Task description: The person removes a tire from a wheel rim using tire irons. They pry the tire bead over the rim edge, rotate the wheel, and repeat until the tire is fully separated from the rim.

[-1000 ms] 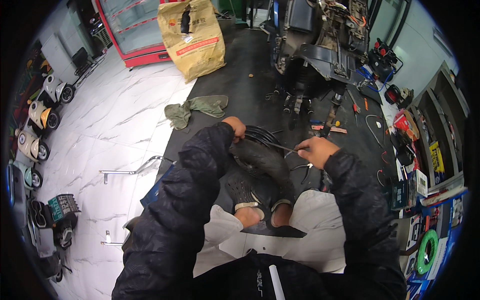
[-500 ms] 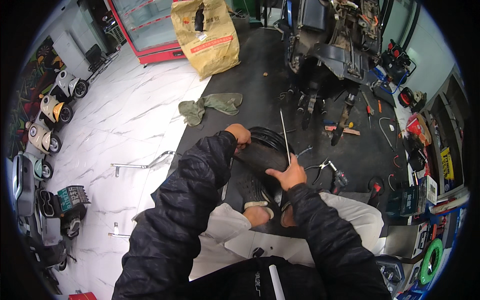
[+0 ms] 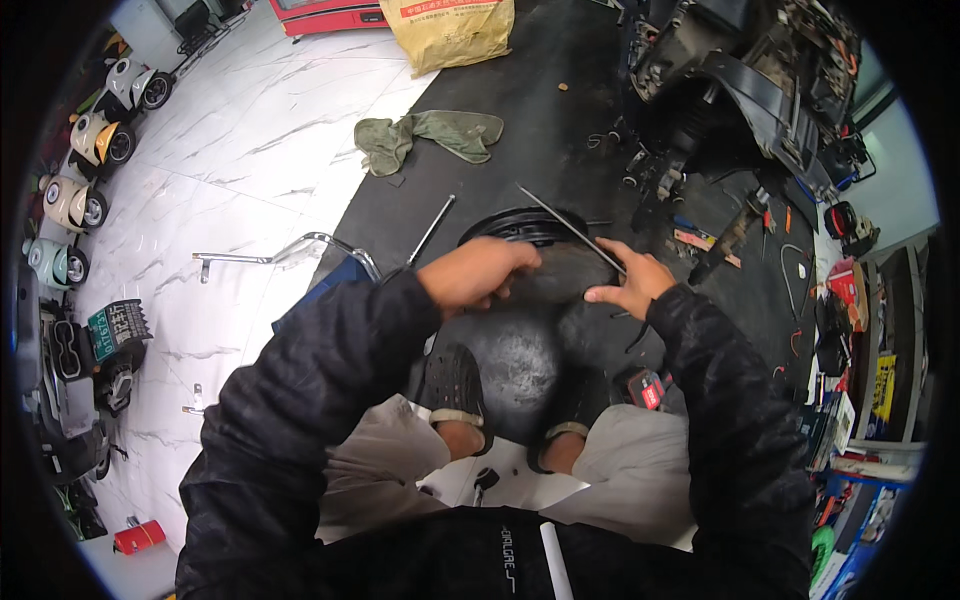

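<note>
A black tyre (image 3: 575, 268) with a dark wheel rim (image 3: 515, 228) rests on the black mat between my feet. My left hand (image 3: 485, 275) lies at the tyre's upper left side, its fingers curled against the rubber. In my right hand (image 3: 637, 280) is a thin metal tyre lever (image 3: 565, 222), slanting up and left across the tyre's far edge. The thumb of that hand stands apart, by the tyre. Below the hands a rounded, scuffed part of the tyre (image 3: 515, 360) shows. Left of the wheel lies another slim metal bar (image 3: 432, 230).
A green cloth (image 3: 430, 138) and a yellow sack (image 3: 450, 35) lie beyond the wheel. A partly stripped scooter (image 3: 740, 90) stands at the far right, with scattered tools beneath. A bent chrome tube (image 3: 320, 240) lies left, and a red-and-black tool (image 3: 646, 388) sits by my right leg.
The lever has swung from nearly upright to leaning left. My left hand has come off the wheel's far left edge and now sits closer in on the tyre. The whole view has shifted.
</note>
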Available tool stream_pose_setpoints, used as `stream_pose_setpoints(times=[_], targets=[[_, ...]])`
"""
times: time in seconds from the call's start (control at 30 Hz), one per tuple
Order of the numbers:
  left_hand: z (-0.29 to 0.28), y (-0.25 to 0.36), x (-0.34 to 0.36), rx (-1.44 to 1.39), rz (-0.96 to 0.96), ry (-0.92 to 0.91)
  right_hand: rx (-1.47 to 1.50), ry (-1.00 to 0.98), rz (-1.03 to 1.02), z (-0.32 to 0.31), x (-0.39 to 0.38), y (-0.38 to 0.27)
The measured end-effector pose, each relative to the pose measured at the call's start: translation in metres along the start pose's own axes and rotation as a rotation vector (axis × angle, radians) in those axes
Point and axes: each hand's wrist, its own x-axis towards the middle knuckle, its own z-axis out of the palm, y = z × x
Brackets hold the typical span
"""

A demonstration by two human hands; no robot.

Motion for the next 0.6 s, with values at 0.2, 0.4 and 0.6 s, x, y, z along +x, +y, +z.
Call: stream_pose_setpoints(times=[0.2, 0.4, 0.6], targets=[[-0.009, -0.016, -0.025, 0.699, 0.343, 0.102, 0.038, -0.087, 0.039, -0.015, 0.017, 0.006], [0.0, -0.053, 0.036, 0.308, 0.968, 0.159, -0.004, -0.084, -0.038, -0.023, 0.032, 0.003], [0.02, -0.034, 0.05, 0.102, 1.08, 0.138, -0.022, -0.112, -0.043, -0.031, 0.044, 0.013]])
